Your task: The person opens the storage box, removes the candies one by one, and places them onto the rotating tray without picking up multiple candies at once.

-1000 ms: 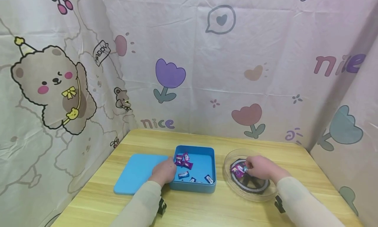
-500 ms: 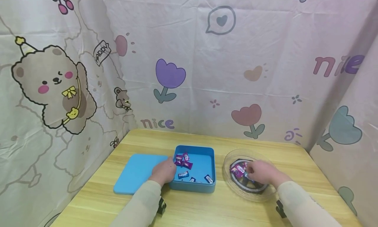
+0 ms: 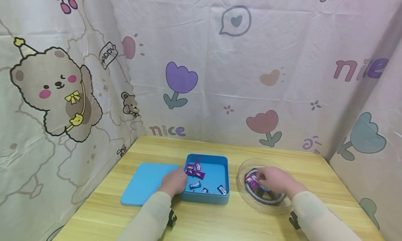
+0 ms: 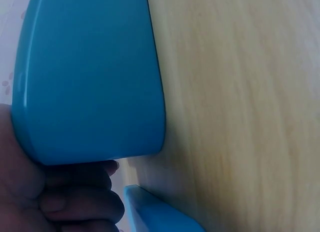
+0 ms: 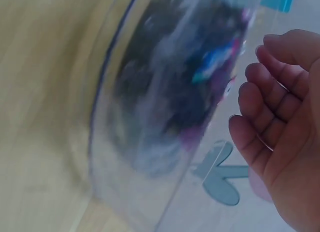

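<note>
My left hand [image 3: 175, 181] grips the left wall of an open blue box [image 3: 205, 198]. In the left wrist view, the thumb lies over the rim of the box [image 4: 90, 81] and the fingers curl beside its outer side. Several purple and blue wrapped candies [image 3: 195, 185] lie in the box. My right hand [image 3: 276, 180] hovers over a clear round plastic bowl [image 3: 243, 194]. Its fingers [image 5: 250, 109] are loosely bent, with nothing seen between them and the thumb. Inside the bowl are wrapped candies [image 3: 252, 181], partly hidden by the hand.
A flat light-blue lid [image 3: 146, 183] lies left of the box on the wooden table [image 3: 213, 223]. A dark octagonal shape with a pale ring [image 3: 267, 201] shows within the bowl. Printed cloth [image 3: 216, 52] hangs behind and at both sides.
My right hand shifts slightly within the space over the bowl, first right, then back left. A bluish wrapper at its fingertips is no longer seen there. The left hand and box stay put.
</note>
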`<state>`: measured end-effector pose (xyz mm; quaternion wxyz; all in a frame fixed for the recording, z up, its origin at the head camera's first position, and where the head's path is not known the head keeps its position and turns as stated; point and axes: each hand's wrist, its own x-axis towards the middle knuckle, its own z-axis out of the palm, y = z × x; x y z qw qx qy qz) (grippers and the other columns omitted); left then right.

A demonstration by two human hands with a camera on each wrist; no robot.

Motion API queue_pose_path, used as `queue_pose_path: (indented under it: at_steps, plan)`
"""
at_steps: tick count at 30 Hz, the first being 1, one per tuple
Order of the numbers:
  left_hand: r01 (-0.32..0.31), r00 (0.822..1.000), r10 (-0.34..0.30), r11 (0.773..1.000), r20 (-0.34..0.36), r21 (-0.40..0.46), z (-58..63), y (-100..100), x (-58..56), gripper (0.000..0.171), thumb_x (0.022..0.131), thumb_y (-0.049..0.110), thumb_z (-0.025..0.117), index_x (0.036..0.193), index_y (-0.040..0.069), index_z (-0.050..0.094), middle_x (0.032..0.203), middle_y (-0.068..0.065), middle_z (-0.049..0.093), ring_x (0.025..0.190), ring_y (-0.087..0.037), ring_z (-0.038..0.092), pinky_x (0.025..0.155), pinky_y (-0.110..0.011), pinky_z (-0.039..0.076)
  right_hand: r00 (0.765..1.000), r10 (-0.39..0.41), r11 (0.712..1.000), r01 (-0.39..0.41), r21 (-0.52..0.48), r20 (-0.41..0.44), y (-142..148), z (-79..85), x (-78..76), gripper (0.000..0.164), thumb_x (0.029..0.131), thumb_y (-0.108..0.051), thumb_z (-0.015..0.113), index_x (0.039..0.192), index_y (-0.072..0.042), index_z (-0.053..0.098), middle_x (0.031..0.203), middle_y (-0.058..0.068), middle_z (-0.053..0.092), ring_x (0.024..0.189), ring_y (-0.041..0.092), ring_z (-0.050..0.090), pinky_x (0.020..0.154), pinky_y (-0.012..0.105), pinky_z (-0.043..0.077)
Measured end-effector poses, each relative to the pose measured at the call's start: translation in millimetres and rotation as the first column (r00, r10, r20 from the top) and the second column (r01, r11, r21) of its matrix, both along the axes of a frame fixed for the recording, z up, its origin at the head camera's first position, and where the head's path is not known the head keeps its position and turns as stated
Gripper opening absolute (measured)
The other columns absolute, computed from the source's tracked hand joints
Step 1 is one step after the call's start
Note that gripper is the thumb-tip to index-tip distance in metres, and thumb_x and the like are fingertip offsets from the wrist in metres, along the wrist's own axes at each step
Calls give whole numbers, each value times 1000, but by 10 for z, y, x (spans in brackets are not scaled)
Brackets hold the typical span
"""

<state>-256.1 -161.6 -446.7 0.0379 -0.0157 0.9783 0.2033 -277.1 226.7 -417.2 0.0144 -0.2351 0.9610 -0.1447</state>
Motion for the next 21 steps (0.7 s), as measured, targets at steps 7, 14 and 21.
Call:
queue_pose_path:
  at_steps: [7,14,21]
  plan:
    - [2,1000,-2,1000,2,7,12,3,8,51,105,19,41,148,-8,41,143,-23,54,121,-36,57,98,-61,47,996,67,998,-68,-10,-65,-301,93,15,8,90,-17,71,88,-22,66,78,-16,55,74,8,52,72,35,49]
    - [2,1000,-2,1000,-6,6,15,-2,3,50,105,19,41,146,-8,43,141,-24,56,120,-36,58,97,-60,48,989,110,994,-110,7,-96,-650,168,39,9,91,-18,69,99,-23,69,94,-13,61,89,11,57,84,37,53]
    - [5,1000,-5,1000,-7,4,-2,-3,-2,50,105,20,41,146,-9,42,142,-24,54,125,-39,55,100,-61,46,978,176,984,-171,57,-111,-964,141,29,18,92,-22,71,110,-18,74,105,-8,65,103,15,57,93,40,53]
